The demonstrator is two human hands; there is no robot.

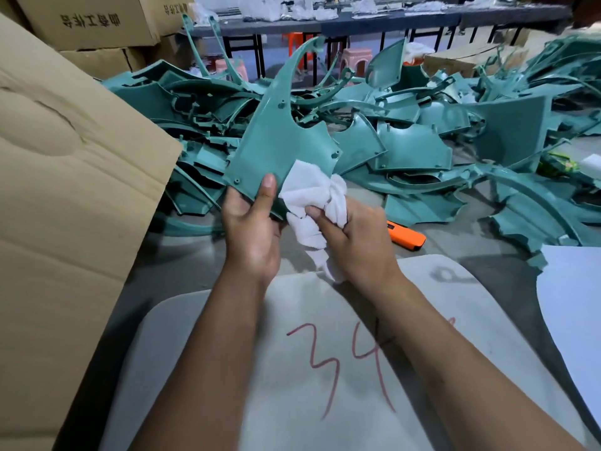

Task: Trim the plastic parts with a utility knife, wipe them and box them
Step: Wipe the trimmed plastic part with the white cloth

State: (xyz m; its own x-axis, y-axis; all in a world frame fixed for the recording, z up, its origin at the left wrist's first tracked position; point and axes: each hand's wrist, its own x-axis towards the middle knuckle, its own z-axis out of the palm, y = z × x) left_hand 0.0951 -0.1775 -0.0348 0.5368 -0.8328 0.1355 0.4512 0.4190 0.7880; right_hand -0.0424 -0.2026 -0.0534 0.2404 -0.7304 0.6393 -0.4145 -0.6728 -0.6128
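Teal plastic part (280,148) stands upright, pinched at its lower edge by the left hand (252,229), thumb on its face. Beside it the right hand (354,242) grips a white cloth (313,193) against the part. Behind the right hand lies an orange utility knife (406,236).

- Left hand (252,222) grips the teal plastic part (279,148) by its lower edge, thumb on its face.
- Right hand (354,242) presses a white cloth (312,193) against the part's lower right corner.
- Orange utility knife (408,236) lies right of the part, just beside the right hand.
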